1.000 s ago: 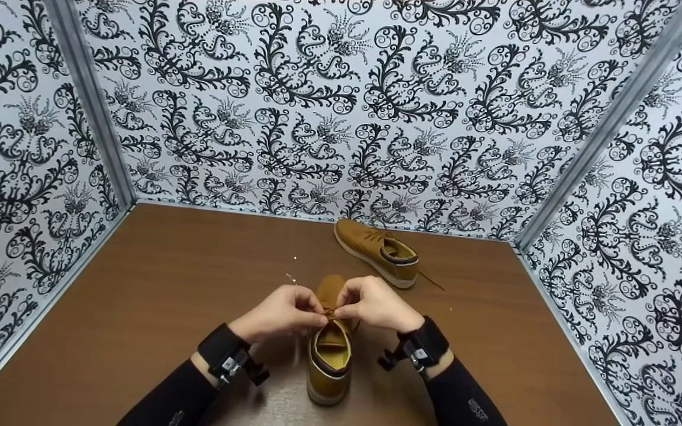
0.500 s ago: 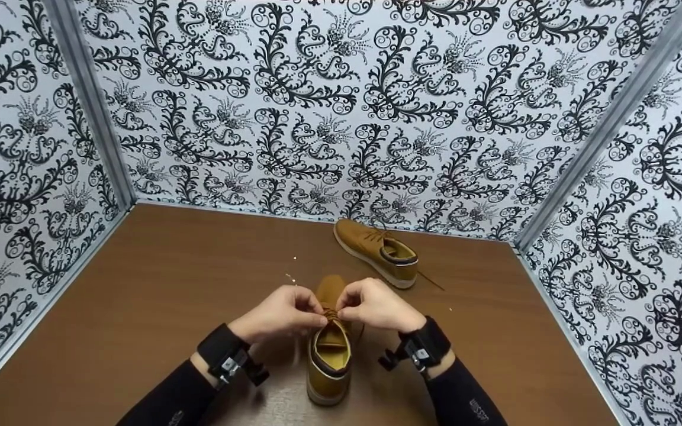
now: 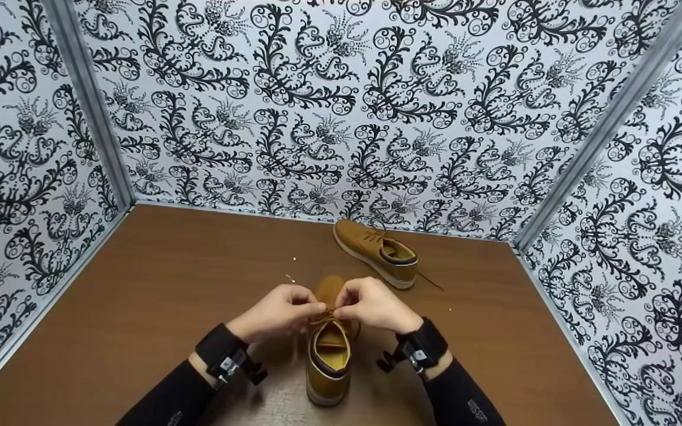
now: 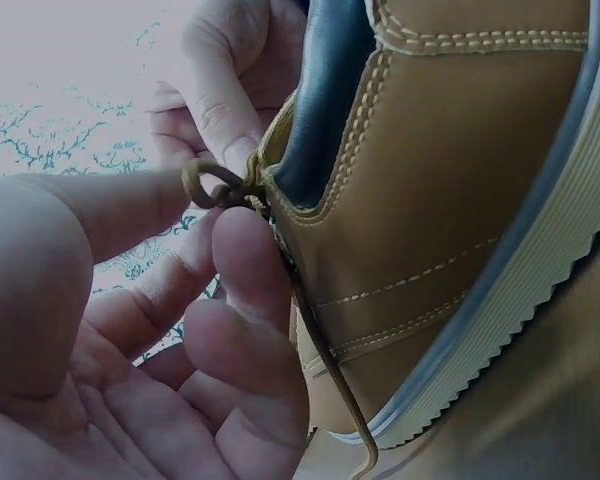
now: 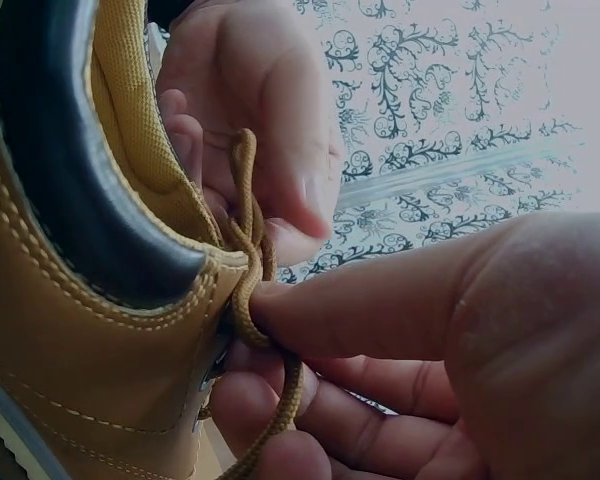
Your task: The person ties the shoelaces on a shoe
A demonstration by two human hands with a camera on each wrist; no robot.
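A tan lace-up shoe [image 3: 327,387] stands upright on the table, its heel toward me. Over its tongue, my left hand [image 3: 276,312] pinches the brown shoelace between thumb and fingertips. A small lace loop [image 4: 202,183] sticks out by the left thumb in the left wrist view. Opposite it, my right hand [image 3: 378,305] pinches the same shoelace [image 5: 248,310] near the crossing at the shoe's throat. One loose lace end [image 4: 330,365] hangs down the shoe's side in the left wrist view. In the head view the fingers partly cover the lacing.
Behind and to the right lies a matching tan shoe [image 3: 356,238], its lace end trailing on the brown table [image 3: 199,254]. Small white specks [image 3: 291,279] dot the surface. Patterned panels [image 3: 329,118] enclose the table at the back and sides.
The right hand has shifted slightly away from the lacing and come back in. The left fingertips have risen a little off the shoe's throat. Both shoes stay put.
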